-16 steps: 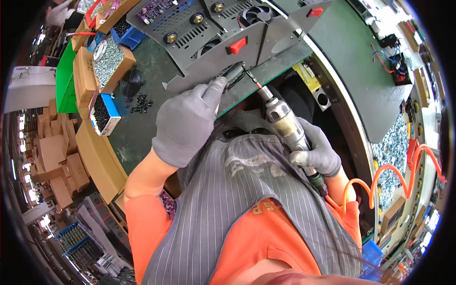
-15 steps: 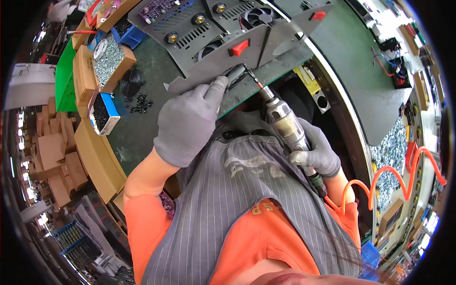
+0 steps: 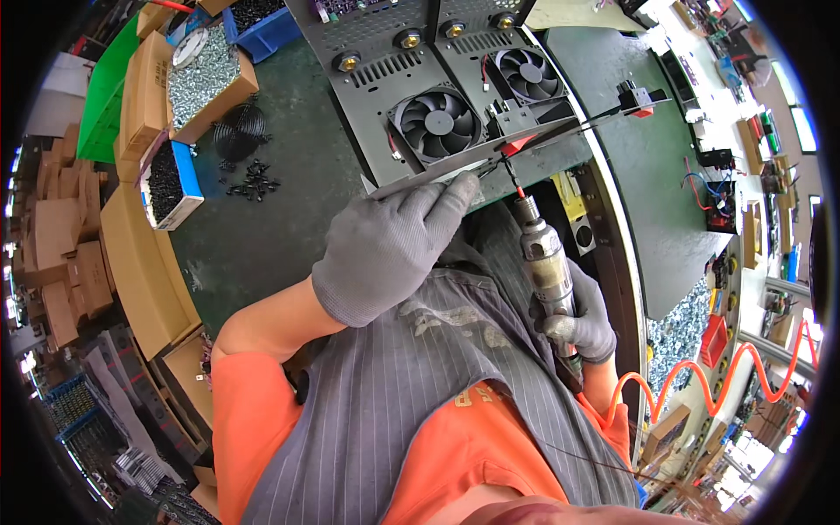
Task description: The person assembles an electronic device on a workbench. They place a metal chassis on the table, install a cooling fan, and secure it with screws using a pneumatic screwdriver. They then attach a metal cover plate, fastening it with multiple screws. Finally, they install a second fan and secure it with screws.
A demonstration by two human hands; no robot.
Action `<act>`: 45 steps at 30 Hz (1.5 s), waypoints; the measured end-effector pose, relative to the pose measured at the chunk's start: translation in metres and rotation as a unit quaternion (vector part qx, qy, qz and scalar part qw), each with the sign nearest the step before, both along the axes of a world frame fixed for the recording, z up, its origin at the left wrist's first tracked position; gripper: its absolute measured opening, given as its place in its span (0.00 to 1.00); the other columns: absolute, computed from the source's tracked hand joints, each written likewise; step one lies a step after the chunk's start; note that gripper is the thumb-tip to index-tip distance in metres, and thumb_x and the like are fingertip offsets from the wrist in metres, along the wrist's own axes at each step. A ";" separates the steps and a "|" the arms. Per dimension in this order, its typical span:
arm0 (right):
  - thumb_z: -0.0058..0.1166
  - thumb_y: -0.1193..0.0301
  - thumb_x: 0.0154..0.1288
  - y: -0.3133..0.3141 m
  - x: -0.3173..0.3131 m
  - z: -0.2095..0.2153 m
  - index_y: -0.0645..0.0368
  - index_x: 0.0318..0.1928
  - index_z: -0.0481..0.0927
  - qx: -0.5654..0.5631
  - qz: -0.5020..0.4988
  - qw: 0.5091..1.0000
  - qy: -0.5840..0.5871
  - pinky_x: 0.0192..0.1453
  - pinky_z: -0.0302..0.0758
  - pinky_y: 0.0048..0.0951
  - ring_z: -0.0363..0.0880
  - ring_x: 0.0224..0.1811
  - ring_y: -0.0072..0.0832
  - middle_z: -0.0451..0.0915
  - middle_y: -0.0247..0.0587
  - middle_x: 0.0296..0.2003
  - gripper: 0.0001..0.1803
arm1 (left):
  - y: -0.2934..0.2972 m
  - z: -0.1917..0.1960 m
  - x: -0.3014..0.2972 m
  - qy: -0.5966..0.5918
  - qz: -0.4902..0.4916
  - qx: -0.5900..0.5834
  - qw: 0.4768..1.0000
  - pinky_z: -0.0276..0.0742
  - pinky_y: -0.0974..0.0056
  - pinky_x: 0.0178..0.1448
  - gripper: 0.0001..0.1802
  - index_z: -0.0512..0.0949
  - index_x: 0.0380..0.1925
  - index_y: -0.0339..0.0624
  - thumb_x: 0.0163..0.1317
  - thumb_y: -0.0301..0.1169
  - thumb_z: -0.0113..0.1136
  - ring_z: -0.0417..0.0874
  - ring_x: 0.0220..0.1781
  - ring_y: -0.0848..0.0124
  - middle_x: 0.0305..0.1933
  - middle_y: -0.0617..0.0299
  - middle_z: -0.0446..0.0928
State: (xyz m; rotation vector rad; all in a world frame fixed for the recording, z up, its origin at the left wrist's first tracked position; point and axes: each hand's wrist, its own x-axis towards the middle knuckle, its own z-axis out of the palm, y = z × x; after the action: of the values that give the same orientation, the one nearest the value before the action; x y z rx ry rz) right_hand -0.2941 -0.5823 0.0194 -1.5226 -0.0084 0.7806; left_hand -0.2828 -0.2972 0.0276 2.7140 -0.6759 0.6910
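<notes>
My gloved right hand (image 3: 577, 319) is wrapped round a pneumatic screwdriver (image 3: 546, 262), which points away from me. Its red-collared bit ends in a dark tip beside a red rocker switch (image 3: 516, 145) on the chassis's front panel; contact cannot be made out. My gloved left hand (image 3: 385, 249) grips the near edge of that thin grey metal panel (image 3: 437, 168), fingers bent toward the bit. Behind the panel lies the grey metal chassis (image 3: 367, 105) with a black fan (image 3: 436, 122), a second fan (image 3: 528, 75) and several brass fittings. What lies under my left fingers is hidden.
On the left stand a carton of silver screws (image 3: 206, 83), a small box of black screws (image 3: 164, 184) and a blue bin (image 3: 262, 33). Loose black screws (image 3: 254, 181) lie on the green bench. An orange coiled hose (image 3: 691, 389) stretches right from the screwdriver.
The front panel now appears more edge-on, and both fans show fully. My left hand and the screwdriver sit farther right and lower in view. Both hands keep their grips.
</notes>
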 end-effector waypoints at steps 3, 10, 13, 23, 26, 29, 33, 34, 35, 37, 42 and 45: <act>0.74 0.50 0.35 0.004 0.007 0.002 0.69 0.57 0.70 -0.002 0.006 1.000 -0.005 0.51 0.68 0.23 0.71 0.42 0.20 0.76 0.34 0.42 0.51 | 0.009 0.013 -0.005 -0.018 -0.039 -0.049 0.998 0.79 0.65 0.35 0.16 0.81 0.43 0.45 0.52 0.25 0.58 0.83 0.33 0.70 0.37 0.64 0.81; 0.75 0.52 0.34 0.002 0.007 -0.004 0.68 0.60 0.68 0.036 -0.003 0.998 0.044 0.50 0.68 0.21 0.72 0.42 0.19 0.76 0.33 0.43 0.54 | 0.081 0.021 0.033 0.063 0.078 -0.246 0.964 0.78 0.57 0.37 0.07 0.81 0.34 0.44 0.56 0.28 0.56 0.83 0.35 0.57 0.35 0.57 0.81; 0.76 0.54 0.33 0.009 0.006 0.001 0.68 0.61 0.67 0.032 -0.018 0.998 0.060 0.48 0.68 0.20 0.72 0.40 0.19 0.76 0.32 0.41 0.54 | 0.073 -0.013 0.076 0.114 0.112 -0.152 0.975 0.78 0.56 0.41 0.08 0.81 0.36 0.45 0.60 0.32 0.55 0.83 0.38 0.57 0.36 0.55 0.81; 0.77 0.56 0.31 0.009 0.005 0.001 0.66 0.59 0.67 0.030 -0.024 0.995 0.093 0.38 0.71 0.20 0.74 0.33 0.18 0.75 0.32 0.36 0.53 | 0.072 -0.002 0.105 0.216 0.069 -0.042 0.973 0.77 0.54 0.41 0.11 0.76 0.30 0.41 0.54 0.37 0.61 0.81 0.37 0.57 0.33 0.54 0.77; 0.76 0.59 0.32 0.005 0.008 0.001 0.66 0.58 0.67 0.049 -0.024 0.992 0.118 0.34 0.73 0.21 0.76 0.30 0.21 0.76 0.36 0.34 0.50 | 0.070 0.011 0.093 0.393 -0.094 -0.137 0.905 0.75 0.61 0.42 0.11 0.74 0.32 0.39 0.51 0.30 0.63 0.78 0.36 0.64 0.32 0.55 0.75; 0.76 0.60 0.32 0.004 0.012 0.005 0.66 0.57 0.67 0.035 -0.012 0.988 0.150 0.34 0.74 0.21 0.76 0.30 0.21 0.77 0.37 0.33 0.49 | 0.061 -0.008 0.082 0.393 -0.147 -0.310 0.853 0.75 0.63 0.44 0.15 0.76 0.40 0.40 0.52 0.30 0.64 0.77 0.37 0.69 0.34 0.56 0.76; 0.75 0.61 0.30 0.006 0.012 0.013 0.66 0.57 0.67 0.021 -0.030 0.985 0.168 0.34 0.73 0.21 0.76 0.30 0.22 0.77 0.37 0.33 0.49 | 0.052 0.006 0.088 0.522 -0.121 -0.352 0.767 0.76 0.67 0.42 0.27 0.74 0.57 0.43 0.55 0.31 0.63 0.76 0.34 0.76 0.33 0.62 0.78; 0.75 0.61 0.30 0.006 0.012 0.013 0.67 0.57 0.67 0.018 -0.030 0.985 0.168 0.33 0.72 0.22 0.75 0.30 0.22 0.76 0.37 0.33 0.50 | 0.051 0.005 0.090 0.528 -0.123 -0.380 0.749 0.75 0.68 0.41 0.27 0.74 0.57 0.44 0.55 0.30 0.62 0.76 0.33 0.77 0.33 0.62 0.78; 0.76 0.61 0.30 0.007 0.011 0.015 0.67 0.58 0.66 0.021 -0.037 0.985 0.166 0.33 0.72 0.22 0.75 0.29 0.22 0.75 0.36 0.33 0.51 | 0.050 0.004 0.090 0.534 -0.126 -0.407 0.730 0.75 0.68 0.41 0.27 0.74 0.58 0.44 0.56 0.30 0.62 0.76 0.33 0.77 0.32 0.63 0.78; 0.76 0.61 0.32 0.008 0.010 0.018 0.67 0.59 0.65 0.024 -0.032 0.986 0.165 0.32 0.71 0.22 0.74 0.28 0.22 0.75 0.37 0.33 0.52 | 0.049 0.001 0.092 0.539 -0.138 -0.442 0.703 0.75 0.69 0.40 0.26 0.74 0.58 0.43 0.57 0.28 0.61 0.76 0.32 0.78 0.32 0.64 0.78; 0.76 0.62 0.32 0.006 0.007 0.021 0.67 0.58 0.65 0.002 -0.038 0.985 0.170 0.32 0.73 0.23 0.75 0.27 0.23 0.76 0.38 0.32 0.50 | 0.051 0.008 0.097 0.573 -0.113 -0.433 0.687 0.75 0.70 0.40 0.24 0.74 0.58 0.39 0.59 0.26 0.58 0.76 0.33 0.79 0.33 0.63 0.78; 0.75 0.64 0.31 0.004 0.007 0.022 0.67 0.56 0.66 -0.021 -0.026 0.984 0.173 0.33 0.74 0.24 0.77 0.27 0.25 0.77 0.39 0.31 0.48 | 0.055 -0.005 0.093 0.552 -0.169 -0.459 0.676 0.75 0.70 0.39 0.25 0.73 0.59 0.37 0.59 0.27 0.58 0.76 0.33 0.79 0.33 0.62 0.79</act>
State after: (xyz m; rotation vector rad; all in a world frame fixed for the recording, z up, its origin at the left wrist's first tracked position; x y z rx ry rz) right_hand -0.2870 -0.5781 0.0419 -1.4037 0.3060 0.9993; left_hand -0.1896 -0.2423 0.0224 1.4874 -0.3001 -0.6045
